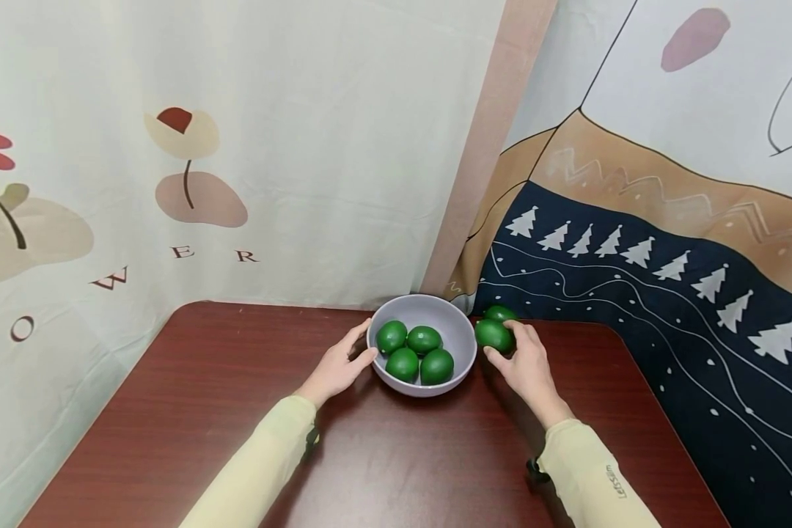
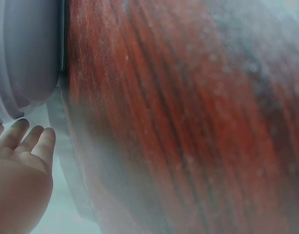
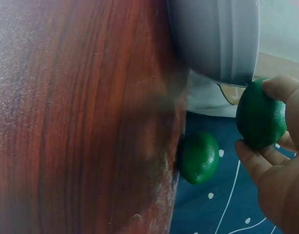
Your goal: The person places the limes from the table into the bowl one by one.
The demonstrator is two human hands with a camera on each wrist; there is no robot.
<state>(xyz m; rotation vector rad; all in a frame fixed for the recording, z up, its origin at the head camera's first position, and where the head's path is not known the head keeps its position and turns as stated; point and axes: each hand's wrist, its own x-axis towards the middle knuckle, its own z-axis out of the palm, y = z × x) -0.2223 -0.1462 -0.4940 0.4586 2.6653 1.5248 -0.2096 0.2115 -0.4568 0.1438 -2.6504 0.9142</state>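
A grey-lavender bowl (image 1: 458,323) stands near the table's back edge with several green limes (image 1: 424,339) inside. At its left side is my left hand (image 1: 336,370), thumb and fingertips against the rim. In the left wrist view, the fingers of the left hand (image 2: 23,170) reach fairly straight to the bowl's outer wall (image 2: 30,53). My right hand (image 1: 528,367) pinches another lime (image 1: 493,336) just right of the bowl. The right wrist view shows this lime (image 3: 259,114) raised off the table between thumb and fingers. One more lime (image 3: 199,157) lies on the table behind it.
The reddish-brown wooden table (image 1: 396,455) has rounded back corners. A pale curtain (image 1: 317,183) with printed flowers hangs behind it. A dark blue cloth (image 1: 699,352) with printed white trees hangs along the right and back right, close to the table edge.
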